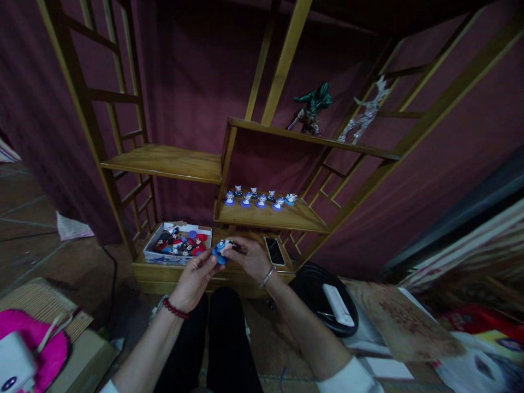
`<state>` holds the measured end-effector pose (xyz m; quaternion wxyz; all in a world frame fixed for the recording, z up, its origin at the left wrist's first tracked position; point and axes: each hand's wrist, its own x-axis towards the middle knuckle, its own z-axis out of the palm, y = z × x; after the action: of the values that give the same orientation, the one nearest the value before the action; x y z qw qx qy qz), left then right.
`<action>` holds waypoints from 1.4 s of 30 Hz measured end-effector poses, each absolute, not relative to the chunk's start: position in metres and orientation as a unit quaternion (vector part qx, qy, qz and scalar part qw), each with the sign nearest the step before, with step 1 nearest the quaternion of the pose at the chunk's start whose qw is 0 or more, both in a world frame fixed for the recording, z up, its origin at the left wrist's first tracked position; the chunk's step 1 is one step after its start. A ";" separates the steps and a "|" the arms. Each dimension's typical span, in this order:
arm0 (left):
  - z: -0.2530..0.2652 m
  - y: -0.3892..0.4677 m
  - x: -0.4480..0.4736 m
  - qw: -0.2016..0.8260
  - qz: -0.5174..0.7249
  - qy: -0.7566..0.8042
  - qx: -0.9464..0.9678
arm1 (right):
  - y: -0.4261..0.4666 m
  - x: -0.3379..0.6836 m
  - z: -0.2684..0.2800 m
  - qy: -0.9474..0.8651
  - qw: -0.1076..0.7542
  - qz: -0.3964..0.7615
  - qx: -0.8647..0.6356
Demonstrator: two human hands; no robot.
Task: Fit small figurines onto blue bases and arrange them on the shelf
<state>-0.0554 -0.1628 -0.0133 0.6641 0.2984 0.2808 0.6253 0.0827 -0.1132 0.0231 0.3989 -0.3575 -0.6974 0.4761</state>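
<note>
A small blue-and-white figurine (221, 250) on a blue base is held between my two hands, in front of the low shelf. My left hand (197, 277) pinches its base from the left. From the right, the fingers of my right hand (250, 257) close on its upper part. Just left of it stands an open white box (164, 257) filled with red, black and blue figurines (182, 241). Above, on the middle shelf (270, 217), several small figurines (246, 200) stand in two rows, with a blue-based one (291, 198) at the right end.
A phone (274, 251) lies on the bottom shelf to the right. On the upper shelf stand a green-and-brown statue (311, 109) and a clear deer-shaped ornament (365, 113). A black round object (325, 295) rests at the lower right, and a cardboard box (84, 360) at the lower left.
</note>
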 end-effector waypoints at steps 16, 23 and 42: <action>-0.015 -0.168 -0.052 0.715 0.609 0.233 0.250 | -0.110 0.093 0.043 -0.832 0.324 0.339 -0.295; -0.015 -0.170 -0.052 0.736 0.599 0.212 0.234 | -0.113 0.094 0.060 -0.860 0.294 0.330 -0.256; -0.015 -0.166 -0.047 0.695 0.648 0.216 0.224 | -0.123 0.087 0.051 -0.856 0.328 0.204 -0.343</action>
<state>-0.0466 -0.1665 -0.0150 0.6953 0.2242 0.2162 0.6477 0.0865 -0.1231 0.0507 0.3280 -0.3432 -0.8562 0.2037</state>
